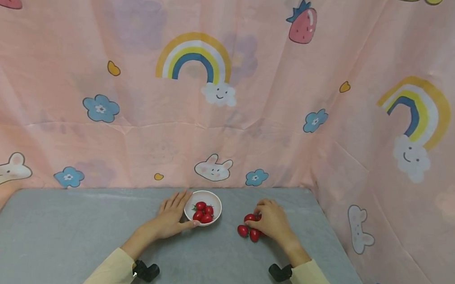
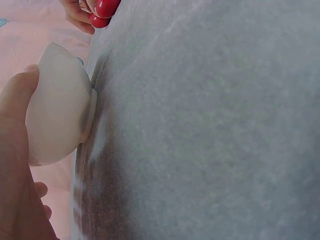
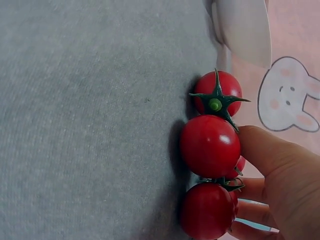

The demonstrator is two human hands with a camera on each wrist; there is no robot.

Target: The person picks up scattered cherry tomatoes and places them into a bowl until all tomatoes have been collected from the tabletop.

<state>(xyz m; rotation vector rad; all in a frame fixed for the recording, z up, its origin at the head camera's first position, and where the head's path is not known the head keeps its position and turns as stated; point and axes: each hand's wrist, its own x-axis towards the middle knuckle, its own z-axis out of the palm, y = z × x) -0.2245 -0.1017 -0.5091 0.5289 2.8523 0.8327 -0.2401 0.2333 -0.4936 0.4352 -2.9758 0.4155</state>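
Grey tabletop (image 1: 204,266) first: there's open cloth between the hands, with the pink curtain (image 1: 128,160) just beyond the bowl. The left hand (image 1: 169,219) is spread wide, thumb and finger up against the white bowl (image 1: 216,199) on its right (a few tomatoes (image 1: 206,218) sitting inside). The right hand (image 1: 271,220) is clearly nearer the loose tomatoes (image 1: 242,230) — roundish, bunched under and left of its fingertips. Its fingers arch around the bunch — whether one's actually pinched, can't tell. From there, the bowl's off to its left.
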